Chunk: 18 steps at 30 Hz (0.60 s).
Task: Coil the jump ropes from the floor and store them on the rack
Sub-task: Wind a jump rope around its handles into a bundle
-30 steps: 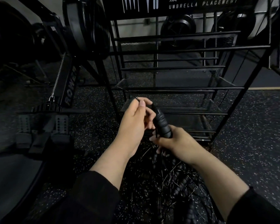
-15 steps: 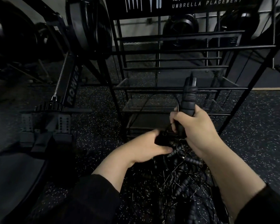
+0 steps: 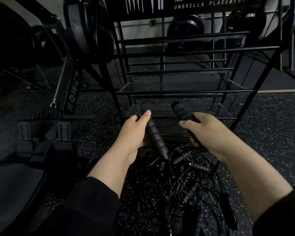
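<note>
The scene is dim, and the ropes (image 3: 186, 181) lie as a dark tangle on the speckled floor (image 3: 271, 133) between the forearms, just in front of the rack (image 3: 180, 92); single cords and handles in the heap are hard to tell apart, and the heap runs off the bottom edge. The rack's top is cut off under a sign (image 3: 209, 3) reading "UMBRELLA PLACEMENT". At the left a rower (image 3: 71, 92) stands in shadow.

The left hand (image 3: 134, 132) grips a ribbed black handle (image 3: 156, 138), fingers curled round it and thumb laid along its top; the handle's lower end points down into the tangle. The right hand (image 3: 204, 126) grips a second handle (image 3: 180, 111), whose upper end sticks up toward the rack's lower shelf; its fingers are wrapped round the handle, their tips hidden beneath the hand. The two hands are apart.
</note>
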Each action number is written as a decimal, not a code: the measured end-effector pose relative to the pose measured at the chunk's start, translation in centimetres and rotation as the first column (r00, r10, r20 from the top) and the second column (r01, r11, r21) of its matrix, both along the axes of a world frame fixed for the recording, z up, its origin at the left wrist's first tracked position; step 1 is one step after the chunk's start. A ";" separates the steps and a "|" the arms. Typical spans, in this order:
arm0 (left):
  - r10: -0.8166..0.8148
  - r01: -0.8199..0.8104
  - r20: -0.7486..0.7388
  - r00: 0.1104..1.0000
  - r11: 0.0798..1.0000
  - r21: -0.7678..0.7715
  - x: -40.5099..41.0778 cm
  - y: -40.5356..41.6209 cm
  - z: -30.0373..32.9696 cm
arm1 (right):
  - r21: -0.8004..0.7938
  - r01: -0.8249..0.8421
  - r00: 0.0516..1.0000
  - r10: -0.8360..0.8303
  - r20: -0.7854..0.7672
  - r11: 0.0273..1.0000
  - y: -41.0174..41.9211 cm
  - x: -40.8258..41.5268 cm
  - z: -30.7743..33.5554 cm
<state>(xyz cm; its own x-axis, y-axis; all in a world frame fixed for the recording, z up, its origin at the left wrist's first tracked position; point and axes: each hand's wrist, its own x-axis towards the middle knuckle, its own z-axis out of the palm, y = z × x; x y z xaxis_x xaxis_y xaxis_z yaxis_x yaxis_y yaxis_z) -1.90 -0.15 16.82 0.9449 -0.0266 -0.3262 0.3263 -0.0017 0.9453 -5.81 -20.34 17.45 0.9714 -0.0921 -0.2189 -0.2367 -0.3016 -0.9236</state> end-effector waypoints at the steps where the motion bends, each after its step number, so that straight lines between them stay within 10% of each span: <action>1: 0.006 -0.007 -0.020 1.000 0.999 -0.033 -0.2 0.0 0.3 | 0.035 -0.010 1.000 0.009 0.028 0.999 0.4 -0.2 0.2; 12: -0.037 0.041 0.030 0.999 0.986 -0.160 -3.8 -0.1 1.7 | 0.576 -0.067 0.985 0.146 -0.093 0.815 5.2 -4.6 2.5; 18: 0.025 -0.012 0.080 0.997 0.987 -0.163 -5.1 0.8 1.7 | 0.609 -0.063 0.985 0.149 -0.092 0.790 6.3 -6.2 2.8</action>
<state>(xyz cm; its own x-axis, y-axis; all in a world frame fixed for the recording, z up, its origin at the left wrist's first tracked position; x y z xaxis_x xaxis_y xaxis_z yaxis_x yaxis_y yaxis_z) -7.00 0.69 18.51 0.9689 -0.0554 -0.2413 0.2472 0.1590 0.9558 -11.97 -14.00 20.28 0.9264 0.2021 -0.3176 -0.3649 0.2752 -0.8894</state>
